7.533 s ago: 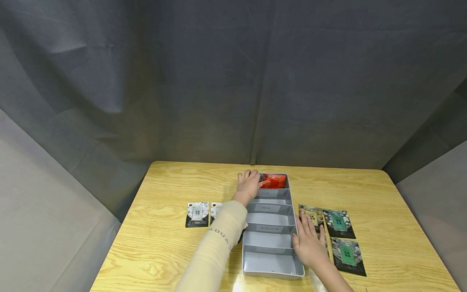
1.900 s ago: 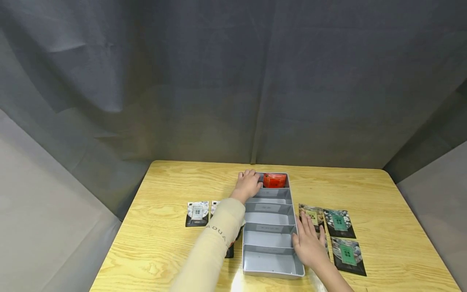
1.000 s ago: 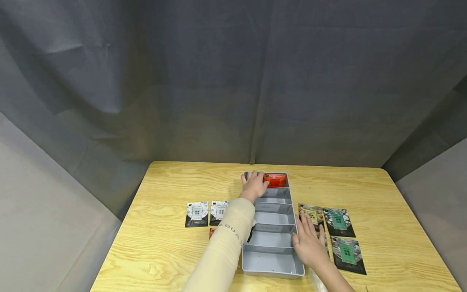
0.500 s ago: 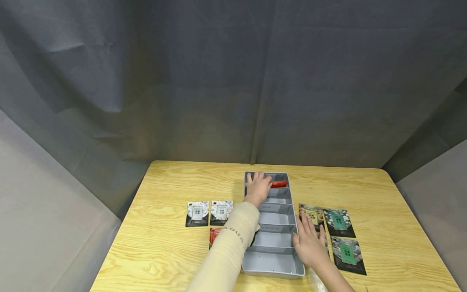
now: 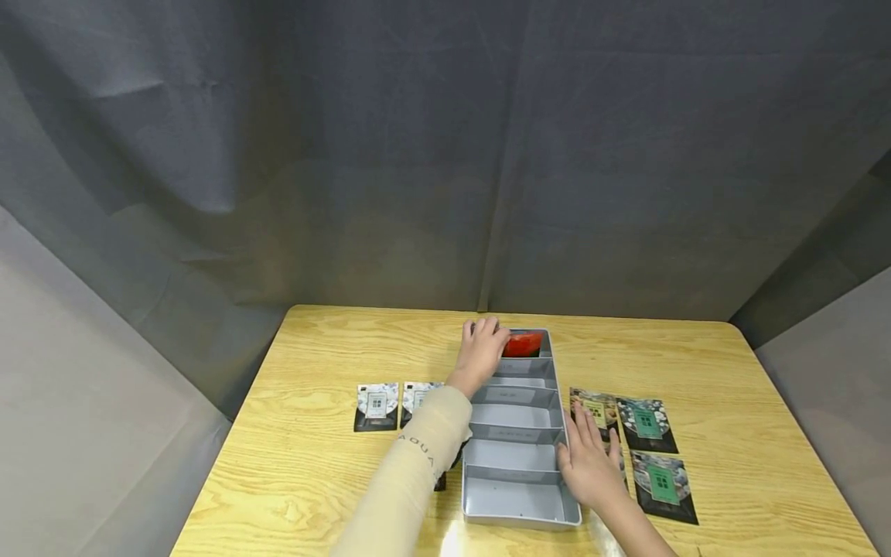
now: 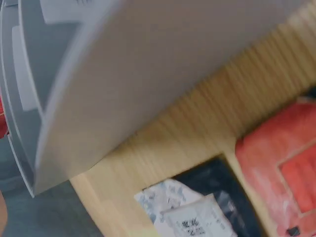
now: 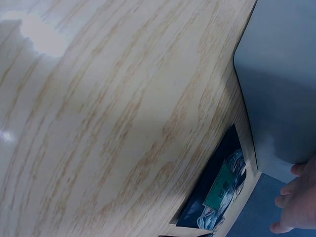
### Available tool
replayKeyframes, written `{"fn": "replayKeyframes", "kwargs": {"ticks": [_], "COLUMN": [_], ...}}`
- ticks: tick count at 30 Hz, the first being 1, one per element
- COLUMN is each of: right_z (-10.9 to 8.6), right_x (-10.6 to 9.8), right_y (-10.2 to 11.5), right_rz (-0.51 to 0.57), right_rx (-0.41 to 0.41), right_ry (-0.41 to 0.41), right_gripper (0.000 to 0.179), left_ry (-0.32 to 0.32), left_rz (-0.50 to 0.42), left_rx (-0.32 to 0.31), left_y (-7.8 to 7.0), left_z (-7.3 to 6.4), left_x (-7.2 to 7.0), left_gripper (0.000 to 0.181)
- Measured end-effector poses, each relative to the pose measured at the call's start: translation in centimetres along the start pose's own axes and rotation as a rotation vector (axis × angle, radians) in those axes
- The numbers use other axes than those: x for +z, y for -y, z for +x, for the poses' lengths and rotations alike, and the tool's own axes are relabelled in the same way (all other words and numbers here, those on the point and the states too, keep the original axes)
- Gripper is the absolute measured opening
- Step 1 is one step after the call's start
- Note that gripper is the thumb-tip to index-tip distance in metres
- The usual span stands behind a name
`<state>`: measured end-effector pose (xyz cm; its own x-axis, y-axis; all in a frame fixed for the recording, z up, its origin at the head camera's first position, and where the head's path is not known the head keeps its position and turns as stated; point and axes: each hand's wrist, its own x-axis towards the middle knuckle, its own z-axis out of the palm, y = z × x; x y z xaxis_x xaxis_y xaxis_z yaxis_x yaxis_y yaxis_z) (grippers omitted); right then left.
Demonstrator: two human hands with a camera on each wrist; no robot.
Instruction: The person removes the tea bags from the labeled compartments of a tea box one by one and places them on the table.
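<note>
A long grey divided box [image 5: 462, 495] stands on the table, a red packet [image 5: 522, 346] tilted up in its far compartment. My left hand [image 5: 479, 352] is at the box's far left corner, thumb side and curled fingers at the packet's left end, which they hide. My right hand [image 5: 592, 468] rests along the box's right wall, fingers straight, over part of a yellow-labelled packet [image 5: 595, 410]. In the left wrist view, a second red packet [image 6: 291, 158] and a white-and-black packet [image 6: 197, 217] lie beside the box; my sleeve covers most of that red one in the head view.
Another white-and-black packet [image 5: 377, 408] lies farther left on the wooden table [image 5: 299, 480]. Right of the box are two green-labelled packets, one nearer [image 5: 663, 487] and one farther [image 5: 646, 425]. A dark curtain [image 5: 390, 193] hangs behind the table.
My left hand moved left from over the far compartment to its corner. The red packet, a low strip half a second ago, now stands taller. My right hand has stayed put.
</note>
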<state>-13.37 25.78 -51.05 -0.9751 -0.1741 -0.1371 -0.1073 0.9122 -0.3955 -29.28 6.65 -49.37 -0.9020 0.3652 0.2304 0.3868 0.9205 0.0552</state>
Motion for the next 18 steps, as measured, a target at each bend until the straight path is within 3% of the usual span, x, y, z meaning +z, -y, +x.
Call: {"fn": "replayKeyframes", "kwargs": {"ticks": [9, 13, 18], "right_z": [0.1, 0.1, 0.2], "right_x": [0.1, 0.2, 0.3], "right_y": [-0.1, -0.2, -0.3], "right_rz": [-0.012, -0.011, -0.013], "right_rx": [0.015, 0.012, 0.016], "right_ry": [0.015, 0.013, 0.02], "right_gripper": [0.058, 0.057, 0.057], "left_ry": [-0.267, -0.332, -0.359], "left_rz": [-0.054, -0.054, -0.097], "left_rx": [0.076, 0.094, 0.091], "left_y": [1.4, 2.2, 3.5], "left_z": [-1.6, -2.7, -4.4], "left_x": [-1.8, -2.6, -3.9], "left_gripper": [0.011, 0.01, 0.01]}}
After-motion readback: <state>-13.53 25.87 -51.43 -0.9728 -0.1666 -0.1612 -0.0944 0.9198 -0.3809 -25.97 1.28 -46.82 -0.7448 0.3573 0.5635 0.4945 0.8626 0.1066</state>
